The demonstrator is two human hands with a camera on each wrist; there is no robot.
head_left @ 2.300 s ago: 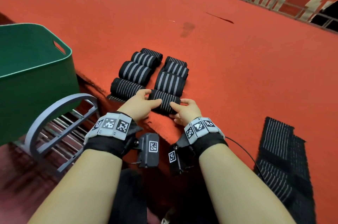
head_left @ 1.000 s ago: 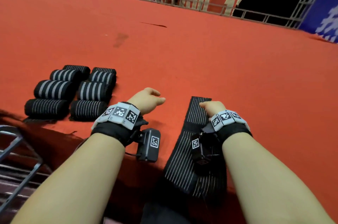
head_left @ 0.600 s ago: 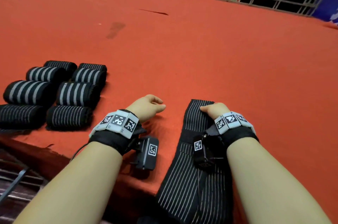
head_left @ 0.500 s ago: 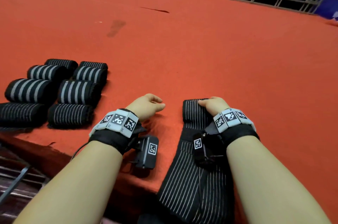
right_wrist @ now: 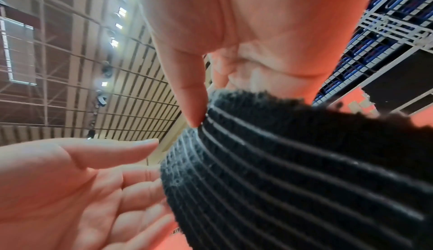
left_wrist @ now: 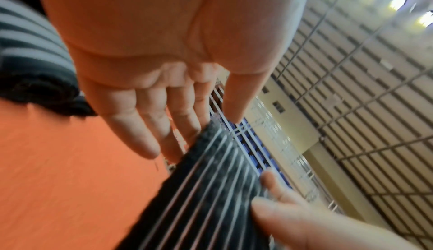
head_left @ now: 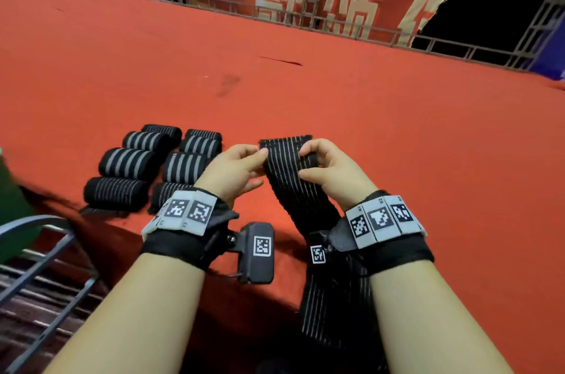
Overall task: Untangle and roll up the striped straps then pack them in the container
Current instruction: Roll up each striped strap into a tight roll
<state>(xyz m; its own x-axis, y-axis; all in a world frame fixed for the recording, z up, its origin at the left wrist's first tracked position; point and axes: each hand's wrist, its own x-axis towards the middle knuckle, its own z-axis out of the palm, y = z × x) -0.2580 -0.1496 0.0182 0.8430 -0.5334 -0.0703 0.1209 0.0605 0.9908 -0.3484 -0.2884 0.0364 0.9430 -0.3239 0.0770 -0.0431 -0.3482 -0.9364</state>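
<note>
A long black strap (head_left: 293, 196) with thin pale stripes is lifted off the red carpet, and its lower part hangs over the stage edge. My right hand (head_left: 308, 159) pinches its upper right edge, thumb in front (right_wrist: 195, 117) and fingers behind. My left hand (head_left: 260, 159) is at the strap's upper left corner. Its fingers (left_wrist: 150, 124) are straight and touch the edge of the strap (left_wrist: 211, 189); the thumb stands just clear. Several rolled striped straps (head_left: 128, 164) lie in two rows to the left.
A sliver of the green container (head_left: 12, 208) shows at the far left edge, with a grey metal frame (head_left: 39, 251) below it. The red carpet (head_left: 397, 129) stretches far ahead to a railing and a red banner (head_left: 321, 4).
My right hand has lifted the strap's end off the carpet. My left hand has risen from the carpet and moved right to the strap's left edge.
</note>
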